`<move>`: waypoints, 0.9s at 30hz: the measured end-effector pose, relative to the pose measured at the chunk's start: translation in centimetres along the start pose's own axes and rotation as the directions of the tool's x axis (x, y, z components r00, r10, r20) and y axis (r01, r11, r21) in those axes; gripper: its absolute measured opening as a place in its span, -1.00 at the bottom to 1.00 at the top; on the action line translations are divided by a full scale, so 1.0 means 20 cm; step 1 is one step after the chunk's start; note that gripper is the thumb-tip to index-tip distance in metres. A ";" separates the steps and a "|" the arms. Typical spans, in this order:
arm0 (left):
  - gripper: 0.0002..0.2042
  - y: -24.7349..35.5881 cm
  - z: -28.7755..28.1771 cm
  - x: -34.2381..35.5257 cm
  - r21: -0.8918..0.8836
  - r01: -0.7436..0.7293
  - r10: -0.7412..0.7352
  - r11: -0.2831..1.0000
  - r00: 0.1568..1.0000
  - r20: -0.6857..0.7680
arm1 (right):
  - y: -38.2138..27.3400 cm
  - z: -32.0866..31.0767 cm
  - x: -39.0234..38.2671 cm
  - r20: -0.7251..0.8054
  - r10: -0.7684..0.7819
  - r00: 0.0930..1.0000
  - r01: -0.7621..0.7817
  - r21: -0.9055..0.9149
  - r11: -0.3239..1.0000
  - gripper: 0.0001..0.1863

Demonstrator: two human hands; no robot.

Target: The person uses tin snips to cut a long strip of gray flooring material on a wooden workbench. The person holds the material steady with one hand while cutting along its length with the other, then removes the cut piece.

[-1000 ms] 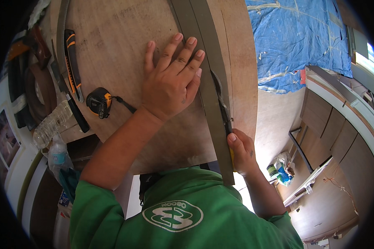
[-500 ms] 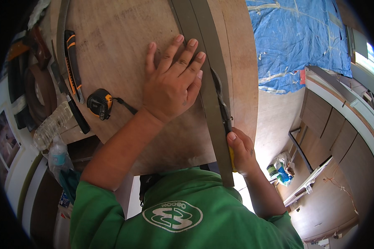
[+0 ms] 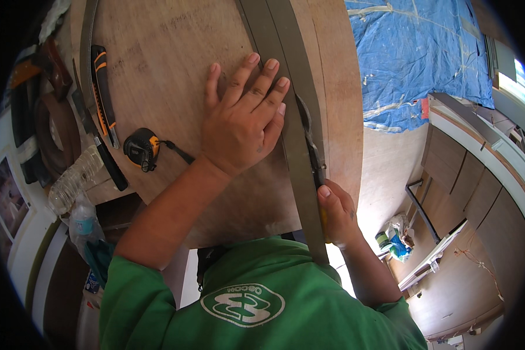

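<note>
My left hand (image 3: 242,119) lies flat with its fingers spread, resting on the wooden board (image 3: 163,70) and the near side of a long grey-brown strip (image 3: 291,70). Its fingertips touch the strip. The strip runs lengthwise over the board and sticks out past its front edge toward my body. In my right hand (image 3: 339,214) is a pair of snips with dark blades (image 3: 310,137) and a yellow handle, mostly hidden by the fingers. The blades lie along the strip, pointing away from me; part of them is hidden at the strip.
Left on the board are a black-and-orange tape measure (image 3: 141,150), an orange-and-black cutter knife (image 3: 102,93) and a black-handled tool (image 3: 111,163). A clear plastic bottle (image 3: 76,178) lies near the board's left edge. A blue tarp (image 3: 420,64) hangs at the far right.
My right fingers have closed further around the snips, and less of the yellow handle shows. The left hand stays spread in nearly the same place. The view has shifted slightly.
</note>
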State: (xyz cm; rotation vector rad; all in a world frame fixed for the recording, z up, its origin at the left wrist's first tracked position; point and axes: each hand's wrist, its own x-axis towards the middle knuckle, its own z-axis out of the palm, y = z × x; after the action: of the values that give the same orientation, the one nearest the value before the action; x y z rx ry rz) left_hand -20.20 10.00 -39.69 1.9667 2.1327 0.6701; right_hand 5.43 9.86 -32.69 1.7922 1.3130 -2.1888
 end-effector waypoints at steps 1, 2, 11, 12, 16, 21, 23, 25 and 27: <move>-0.66 0.00 0.00 0.00 0.000 0.001 -0.001 1.000 1.000 0.000 | 0.01 0.00 0.00 0.001 -0.006 1.000 0.006 -0.001 1.000 -0.46; -0.66 -0.01 0.01 0.00 0.010 -0.004 0.004 1.000 1.000 -0.011 | 0.01 -0.01 0.00 0.008 0.013 1.000 -0.013 -0.018 1.000 -0.47; -0.67 -0.02 0.02 -0.01 0.020 -0.011 0.012 1.000 1.000 -0.026 | -0.01 0.01 0.00 -0.009 0.040 0.999 -0.039 0.056 0.998 -0.52; -0.67 -0.01 0.02 0.00 0.019 -0.012 0.012 1.000 1.000 -0.026 | -0.02 0.02 0.00 -0.015 0.039 0.999 -0.038 0.069 0.997 -0.53; -0.67 -0.02 0.02 0.00 0.013 -0.011 0.012 1.000 0.999 -0.030 | -0.03 0.01 0.01 0.001 0.031 1.000 -0.031 0.061 0.998 -0.52; -0.68 -0.02 0.02 -0.01 0.009 -0.007 0.008 1.000 1.000 -0.028 | -0.03 0.01 0.00 -0.027 0.000 1.000 -0.001 -0.039 0.999 -0.52; -0.68 -0.02 0.02 -0.01 0.008 -0.007 0.007 1.000 1.000 -0.027 | -0.03 0.02 0.00 -0.034 -0.004 0.999 0.003 -0.032 0.999 -0.52; -0.68 -0.01 0.01 0.00 0.007 -0.008 0.008 1.000 1.000 -0.025 | -0.04 0.01 0.01 -0.028 0.017 0.999 -0.017 -0.003 1.000 -0.53; -0.68 -0.01 0.01 0.00 0.003 -0.007 0.007 1.000 1.000 -0.024 | -0.04 0.01 0.02 -0.024 0.013 1.000 -0.013 -0.003 1.000 -0.53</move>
State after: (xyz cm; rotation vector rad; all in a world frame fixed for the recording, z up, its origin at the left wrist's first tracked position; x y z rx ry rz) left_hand -20.32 9.99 -40.06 1.9782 2.1427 0.6964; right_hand 4.76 10.42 -32.65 1.8266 1.3044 -2.1640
